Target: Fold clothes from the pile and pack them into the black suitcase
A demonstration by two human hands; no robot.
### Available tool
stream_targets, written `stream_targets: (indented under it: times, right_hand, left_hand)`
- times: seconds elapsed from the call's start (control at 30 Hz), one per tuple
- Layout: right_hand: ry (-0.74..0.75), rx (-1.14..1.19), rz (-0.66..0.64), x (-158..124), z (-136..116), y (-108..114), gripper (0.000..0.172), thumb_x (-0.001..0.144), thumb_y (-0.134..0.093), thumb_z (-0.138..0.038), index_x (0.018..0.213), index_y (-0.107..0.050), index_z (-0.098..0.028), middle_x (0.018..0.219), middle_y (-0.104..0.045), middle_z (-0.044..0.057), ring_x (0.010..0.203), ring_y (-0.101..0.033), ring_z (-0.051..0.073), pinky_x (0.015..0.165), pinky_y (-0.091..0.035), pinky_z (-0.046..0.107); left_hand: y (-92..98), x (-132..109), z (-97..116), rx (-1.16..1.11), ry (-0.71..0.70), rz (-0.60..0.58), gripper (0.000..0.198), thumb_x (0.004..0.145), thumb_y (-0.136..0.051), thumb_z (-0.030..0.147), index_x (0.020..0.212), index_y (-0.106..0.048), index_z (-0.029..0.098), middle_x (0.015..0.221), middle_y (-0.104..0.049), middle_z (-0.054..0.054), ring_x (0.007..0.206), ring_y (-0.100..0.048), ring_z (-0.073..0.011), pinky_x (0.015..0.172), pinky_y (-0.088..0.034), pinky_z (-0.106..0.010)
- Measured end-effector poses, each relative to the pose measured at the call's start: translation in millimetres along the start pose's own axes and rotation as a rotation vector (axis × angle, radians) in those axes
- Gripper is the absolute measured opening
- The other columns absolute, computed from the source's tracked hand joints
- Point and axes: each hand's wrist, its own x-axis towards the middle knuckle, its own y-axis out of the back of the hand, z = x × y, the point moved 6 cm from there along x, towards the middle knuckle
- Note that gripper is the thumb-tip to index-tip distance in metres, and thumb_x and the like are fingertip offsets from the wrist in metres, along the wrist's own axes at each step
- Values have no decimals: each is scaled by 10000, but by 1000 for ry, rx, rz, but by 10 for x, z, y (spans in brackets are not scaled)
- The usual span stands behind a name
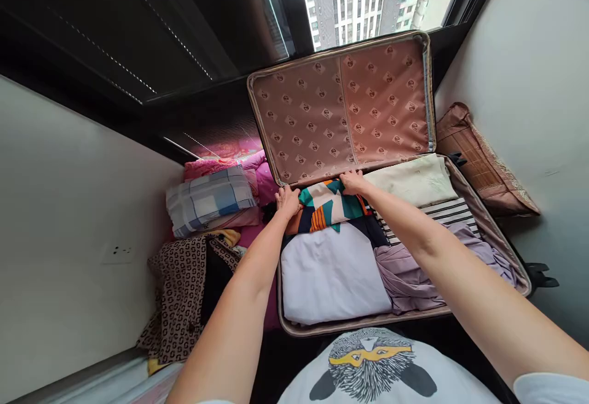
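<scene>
An open suitcase (478,210) lies in front of me, its patterned lid (343,109) standing up against the window. My left hand (288,201) and my right hand (353,182) both grip a folded garment with teal, orange and white patches (327,207) at the far left corner of the case. Nearer to me inside lie a folded white cloth (331,275) and a crumpled lilac garment (405,275). A cream folded piece (414,180) and a striped piece (442,212) fill the far right.
A plaid pillow (209,198) rests on pink bedding (257,177) to the left. A brown patterned garment (179,293) lies beside the case. A brown woven cushion (478,158) leans on the right wall. White walls close in on both sides.
</scene>
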Motion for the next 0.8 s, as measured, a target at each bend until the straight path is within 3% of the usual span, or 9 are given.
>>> stream_targets:
  times: [0.13,0.27,0.37,0.47,0.53,0.6,0.67,0.73,0.8]
  right_hand:
    - [72,-25,-31,-28,-153,65,403,844,-649,-137,1234,-743,-170,1273,-663,201,1234,-528,393,1025,-409,541]
    - [355,-118,245,-471,-543,154,366,981,-494,-150,1265,-720,-195,1502,-527,178,1322,-449,354,1065,-368,530]
    - [492,-127,371,-862,-819,40,361,1023,-443,-167,1294,-681,-182,1532,-515,176,1321,-463,335,1058,-387,512]
    - [581,-27,340,-1119,-1033,-174,308,1010,-470,-151,1233,-682,-176,1410,-625,176,1217,-573,299,1004,-453,474]
    - [574,110,348,-1252,-1082,-238,254,982,-497,-139,1149,-686,-168,1352,-666,180,1120,-639,276,954,-499,446]
    - [545,319,431,-1433,-1029,-172,196,940,-528,-160,1074,-671,-163,1327,-682,190,1072,-672,273,928,-531,432]
    - [508,586,557,-1701,-852,9,207,897,-534,-182,1073,-643,-174,1258,-712,169,1048,-692,261,911,-553,404]
    - [404,830,652,-2013,-547,241,253,859,-528,-189,1094,-620,-201,1127,-741,103,978,-704,228,851,-565,354]
    - [232,963,679,-2312,-154,486,197,827,-536,-204,1010,-606,-225,904,-709,22,801,-670,183,721,-537,293]
  left_hand:
    - [-29,-7,43,-31,-53,28,543,847,-713,256,1362,-551,205,1424,-551,-195,1325,-451,-392,1081,-361,-519]
    - [-31,-6,-15,-67,-58,36,669,825,-741,307,1445,-509,208,1364,-603,-185,1268,-480,-396,1050,-376,-520]
    - [6,-32,-74,-84,-58,54,431,877,-670,336,1298,-651,249,1323,-604,-180,1254,-488,-405,998,-408,-510]
    - [109,-151,-94,-108,-139,161,200,892,-598,243,1055,-713,257,1395,-589,-130,1343,-446,-372,1087,-361,-526]
    - [165,-303,-98,-142,-238,171,150,860,-579,181,947,-684,244,1267,-668,-114,1297,-506,-335,1144,-326,-521]
    - [237,-509,-118,-203,-303,116,117,813,-568,160,872,-634,236,1027,-708,-107,1108,-614,-303,1072,-412,-471]
    - [396,-751,-122,-294,-317,62,86,773,-573,191,840,-585,243,863,-676,-71,886,-648,-263,873,-495,-384]
    - [665,-990,-22,-401,-344,28,130,742,-593,246,867,-557,253,779,-633,-16,726,-613,-217,712,-476,-318]
    - [993,-1154,236,-505,-411,-14,206,715,-608,279,911,-551,257,737,-596,28,660,-568,-178,656,-442,-281]
